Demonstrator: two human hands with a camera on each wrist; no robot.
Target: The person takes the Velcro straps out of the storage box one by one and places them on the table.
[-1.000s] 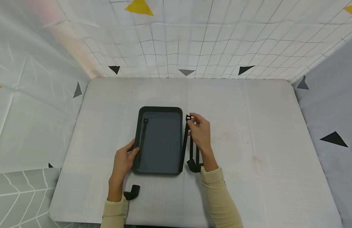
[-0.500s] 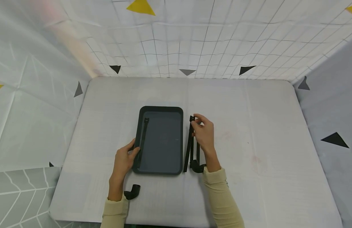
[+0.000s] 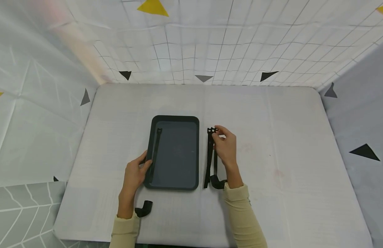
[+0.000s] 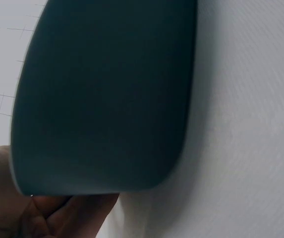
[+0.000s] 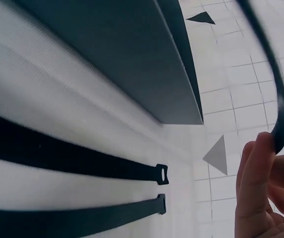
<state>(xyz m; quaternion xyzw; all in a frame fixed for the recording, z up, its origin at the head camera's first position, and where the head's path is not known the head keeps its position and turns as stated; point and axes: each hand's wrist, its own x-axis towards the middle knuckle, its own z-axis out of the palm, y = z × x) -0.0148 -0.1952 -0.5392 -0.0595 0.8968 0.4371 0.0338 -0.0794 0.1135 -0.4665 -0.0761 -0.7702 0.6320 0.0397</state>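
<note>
A dark grey rectangular tray (image 3: 179, 119) lies on the table, with a black cable strap (image 3: 157, 148) along its inner left side. My left hand (image 3: 134, 174) grips the tray's left rim, thumb over the edge and fingers outside. In the left wrist view the tray's wall (image 4: 102, 99) hides part of that hand. Just right of the tray, my right hand (image 3: 225, 146) pinches another black strap (image 5: 282, 104) near its slotted end. Beneath it, in the right wrist view, a black strap (image 5: 77, 153) and a second strap (image 5: 82, 220) lie side by side on the table.
Black devices sit at the wrists, one at the left (image 3: 143, 208) and one at the right (image 3: 218, 182). The pale table (image 3: 287, 155) extends wide to the right and meets a grid-patterned wall sheet (image 3: 210, 51) at the back.
My right hand has shifted right, carrying the pinched strap away from the tray's right edge to over the straps lying there. The left hand and tray hold still.
</note>
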